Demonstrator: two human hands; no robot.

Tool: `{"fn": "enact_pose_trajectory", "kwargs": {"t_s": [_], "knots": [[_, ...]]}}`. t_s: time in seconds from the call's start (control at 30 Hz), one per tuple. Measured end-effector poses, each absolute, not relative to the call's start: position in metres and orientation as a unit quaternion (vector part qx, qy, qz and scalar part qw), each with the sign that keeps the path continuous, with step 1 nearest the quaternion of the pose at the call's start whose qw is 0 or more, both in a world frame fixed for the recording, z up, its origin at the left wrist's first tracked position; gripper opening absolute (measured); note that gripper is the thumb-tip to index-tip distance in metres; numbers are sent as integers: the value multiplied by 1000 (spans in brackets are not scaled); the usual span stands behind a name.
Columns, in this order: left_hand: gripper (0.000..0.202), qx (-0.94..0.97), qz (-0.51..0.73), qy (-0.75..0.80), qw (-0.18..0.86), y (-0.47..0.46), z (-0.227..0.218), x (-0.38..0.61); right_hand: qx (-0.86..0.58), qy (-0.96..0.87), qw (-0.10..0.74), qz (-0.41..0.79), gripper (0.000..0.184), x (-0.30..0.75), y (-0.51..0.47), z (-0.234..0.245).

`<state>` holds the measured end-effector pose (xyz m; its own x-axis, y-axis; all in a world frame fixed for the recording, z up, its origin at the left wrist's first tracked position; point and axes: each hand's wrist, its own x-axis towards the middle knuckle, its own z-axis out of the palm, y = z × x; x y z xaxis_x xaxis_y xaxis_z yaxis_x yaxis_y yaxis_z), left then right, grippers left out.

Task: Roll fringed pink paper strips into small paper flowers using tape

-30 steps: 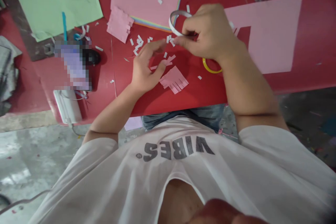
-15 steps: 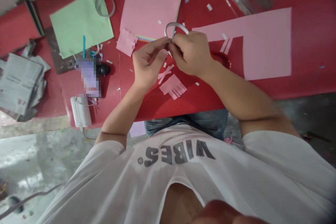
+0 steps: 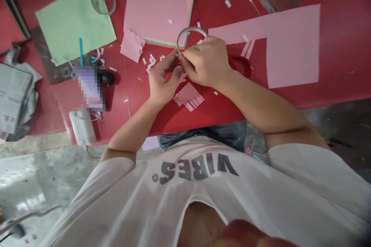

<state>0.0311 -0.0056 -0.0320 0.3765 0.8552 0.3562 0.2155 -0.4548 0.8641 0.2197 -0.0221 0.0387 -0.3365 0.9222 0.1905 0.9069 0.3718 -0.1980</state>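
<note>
- Although the right hand (image 3: 207, 61) covers part of it, the pale ring (image 3: 188, 29) looks like a narrow tape roll: light, fairly stiff, unlikely to break, perhaps tacky at a loose end.
- It sits at 11 o'clock from the right hand, overlapping in view the near corner of the coloured paper stack (image 3: 162, 4); its height above cannot be told.
- The right hand's fingers are bunched together, pinching the ring; the uncovered arc at 12 o'clock would offer a good hold by the rim.
- On the left hand (image 3: 162, 83), at 7 o'clock, index and thumb tips stand apart, the index close to the ring; whether they grip a tape end cannot be told.
- At 6 o'clock lies the fringed pink piece (image 3: 189, 97), probably soft and easily creased; white scraps (image 3: 151, 61) at 8 o'clock could scatter.
- Most room for moving seems toward 5 o'clock, ending at the front edge of the tabletop (image 3: 226, 110); a red loop (image 3: 251, 70) at 4 o'clock and a large pink sheet (image 3: 292, 54) at 3 o'clock limit sideways travel.
</note>
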Motion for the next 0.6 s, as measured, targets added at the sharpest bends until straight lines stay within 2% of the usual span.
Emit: {"fn": "enact_pose_trajectory", "kwargs": {"t_s": [0.33,0.6], "knots": [[36,735,392,432,346,-9,-8,28,-546,-830,98,53,45,223,-20,43],[34,731,375,440,363,-6,-1,23,-531,-826,110,154,45,220,-19,44]]}}
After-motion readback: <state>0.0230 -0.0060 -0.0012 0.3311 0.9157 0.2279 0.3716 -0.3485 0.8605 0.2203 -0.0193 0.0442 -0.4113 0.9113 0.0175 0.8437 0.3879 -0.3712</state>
